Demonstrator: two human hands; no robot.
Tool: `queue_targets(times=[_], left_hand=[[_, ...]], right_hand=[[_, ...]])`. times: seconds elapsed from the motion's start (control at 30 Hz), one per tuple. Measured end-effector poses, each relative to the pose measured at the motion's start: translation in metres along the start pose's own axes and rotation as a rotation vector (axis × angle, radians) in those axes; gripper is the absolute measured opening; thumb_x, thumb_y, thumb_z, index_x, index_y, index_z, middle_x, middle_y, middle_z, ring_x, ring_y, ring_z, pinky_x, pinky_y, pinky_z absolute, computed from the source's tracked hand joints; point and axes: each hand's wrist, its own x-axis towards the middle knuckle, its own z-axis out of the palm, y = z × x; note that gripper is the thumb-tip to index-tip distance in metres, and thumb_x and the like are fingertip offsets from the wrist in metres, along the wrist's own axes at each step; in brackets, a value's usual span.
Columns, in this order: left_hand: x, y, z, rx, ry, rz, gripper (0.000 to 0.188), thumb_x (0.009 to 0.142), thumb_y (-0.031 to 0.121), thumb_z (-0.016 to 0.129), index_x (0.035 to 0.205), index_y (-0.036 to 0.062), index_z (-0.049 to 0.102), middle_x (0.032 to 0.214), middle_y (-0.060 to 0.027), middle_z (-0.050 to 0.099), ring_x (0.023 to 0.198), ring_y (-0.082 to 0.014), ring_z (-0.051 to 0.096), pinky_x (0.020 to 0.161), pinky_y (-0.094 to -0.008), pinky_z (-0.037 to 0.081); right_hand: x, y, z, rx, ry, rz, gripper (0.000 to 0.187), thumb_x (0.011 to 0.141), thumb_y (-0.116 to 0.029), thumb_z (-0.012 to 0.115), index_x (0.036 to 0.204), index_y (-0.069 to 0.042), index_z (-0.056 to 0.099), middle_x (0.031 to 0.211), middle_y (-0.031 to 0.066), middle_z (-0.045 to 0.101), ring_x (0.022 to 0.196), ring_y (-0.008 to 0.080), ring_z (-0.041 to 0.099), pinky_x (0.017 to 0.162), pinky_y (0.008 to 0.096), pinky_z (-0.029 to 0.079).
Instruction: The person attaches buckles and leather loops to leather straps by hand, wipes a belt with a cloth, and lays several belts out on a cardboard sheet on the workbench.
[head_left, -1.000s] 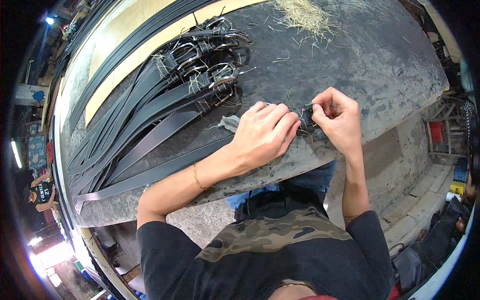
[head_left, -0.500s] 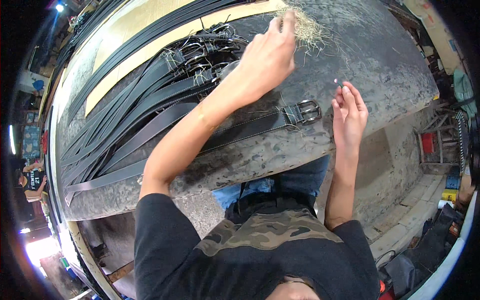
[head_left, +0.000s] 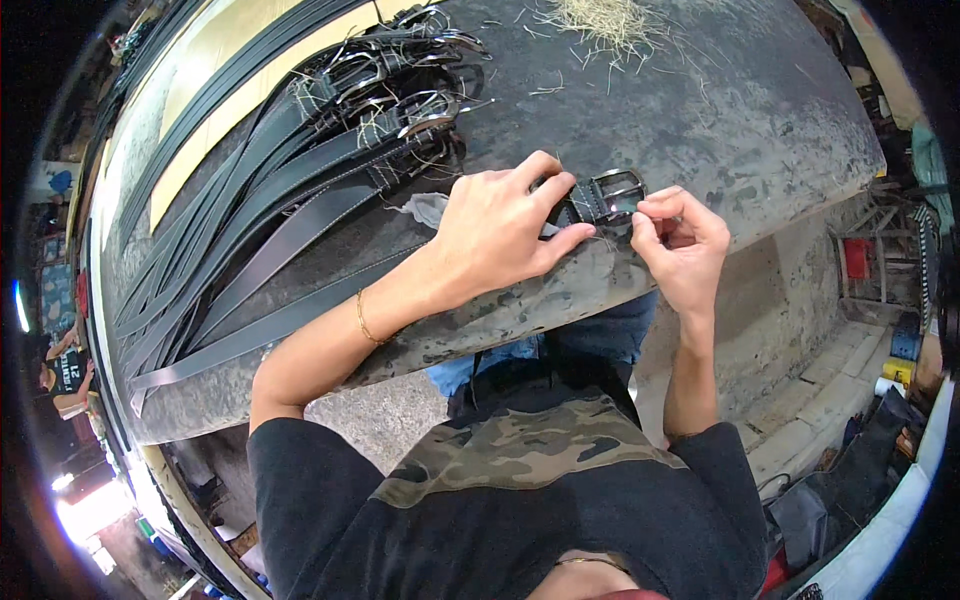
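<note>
A black leather belt (head_left: 345, 290) with pale edge stitching lies along the near part of the table. Its silver buckle (head_left: 622, 186) points to the right. My left hand (head_left: 505, 225) is closed over the belt just behind the buckle, thumb on the near edge and fingers on the far edge. Beside the buckle, my right hand (head_left: 685, 235) pinches a small thin thing whose kind I cannot make out; its tip is at the buckle's near side. A crumpled greyish scrap (head_left: 426, 208) shows by my left wrist.
More black belts with buckles (head_left: 430, 112) lie heaped on the left of the dark table (head_left: 740, 130). Pale thread clippings (head_left: 605, 25) form a pile at the far side. Long black straps (head_left: 225, 85) lie on a tan sheet. Another person (head_left: 68, 375) is at far left.
My left hand has come back from the thread pile to the belt and taken hold of it. My right hand has moved in to the buckle with the small thing.
</note>
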Motion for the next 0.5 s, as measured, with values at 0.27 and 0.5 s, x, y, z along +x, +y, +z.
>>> queue_targets(times=[0.27,0.5], left_hand=[[-0.0016,-0.0013,0.0029,0.014,0.02,0.011,0.043,0.079,0.038,0.077,0.104,0.0034,0.069,0.103,-0.0075,0.065,0.071,-0.0279,0.069,0.06,-0.0367,0.055],[-0.0019,-0.0016,0.0051,0.015,0.049,0.025,0.043,0.078,0.037,0.078,0.104,0.0034,0.069,0.102,-0.0072,0.065,0.069,-0.027,0.069,0.059,-0.036,0.055]], right_hand=[[0.0011,-0.0013,0.0021,-0.22,-0.047,-0.1,0.013,0.072,0.008,0.072,0.08,0.001,0.065,0.078,0.0042,0.066,0.056,0.0041,0.049,0.049,0.0199,0.038],[0.0023,-0.0024,0.0028,-0.276,-0.063,-0.131,0.013,0.072,0.007,0.073,0.08,0.001,0.066,0.078,0.0053,0.066,0.055,0.0053,0.05,0.048,0.0211,0.038]])
